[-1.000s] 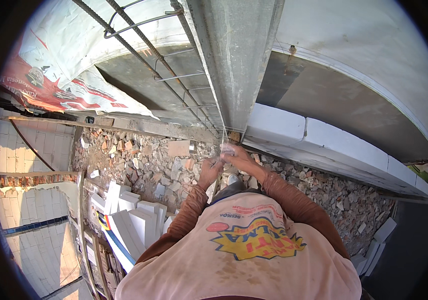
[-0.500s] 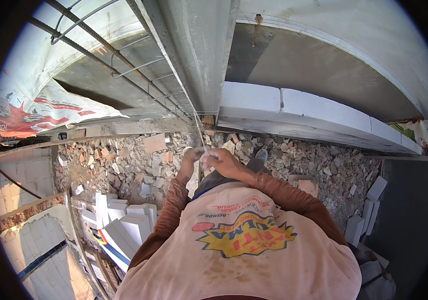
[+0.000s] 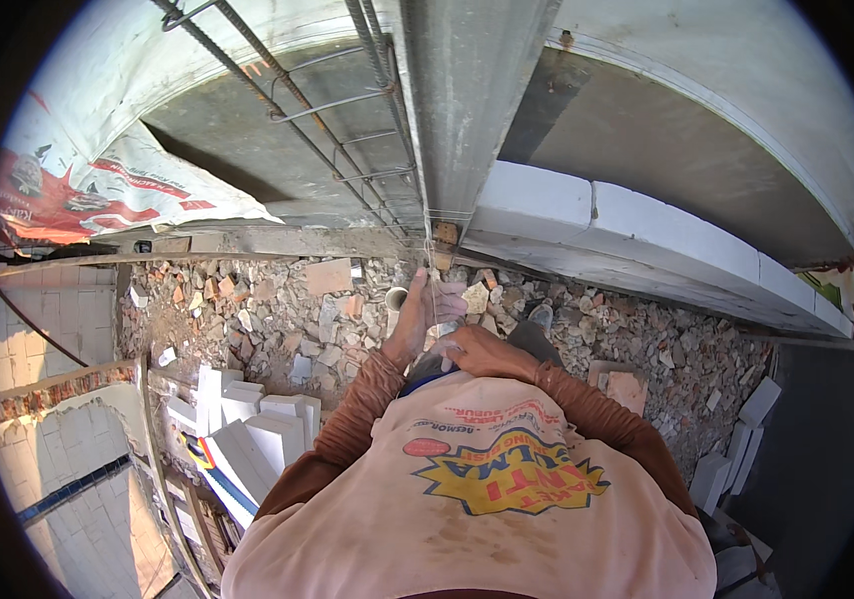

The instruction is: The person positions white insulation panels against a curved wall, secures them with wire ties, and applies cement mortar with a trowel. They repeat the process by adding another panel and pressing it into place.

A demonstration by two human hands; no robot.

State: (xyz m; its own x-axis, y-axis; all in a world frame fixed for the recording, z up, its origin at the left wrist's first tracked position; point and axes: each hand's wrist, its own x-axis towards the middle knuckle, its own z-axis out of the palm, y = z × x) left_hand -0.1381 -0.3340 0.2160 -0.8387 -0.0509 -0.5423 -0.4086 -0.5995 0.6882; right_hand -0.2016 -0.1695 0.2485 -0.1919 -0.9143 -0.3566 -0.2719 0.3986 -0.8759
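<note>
The left hand (image 3: 425, 311) is raised in front of the chest with its fingers curled around a thin pale string (image 3: 434, 275) that runs straight up to a small wooden block (image 3: 444, 236) at the foot of the tall grey metal column (image 3: 467, 110). The right hand (image 3: 482, 351) sits just below and beside the left, its fingers bent and pinched near the lower end of the same string; whether it truly grips the string I cannot tell, as the fingertips are small and partly hidden.

Beside the column, on its left, a cage of rusty rebar (image 3: 342, 100) rises past a grey concrete slab. A row of white blocks (image 3: 606, 215) lies along the slab's edge to the right of the column. Below the hands the ground is covered with broken brick rubble (image 3: 277, 319). More white blocks (image 3: 257, 424) are stacked at the lower left, and a red and white printed sack (image 3: 97, 190) lies at the upper left.
</note>
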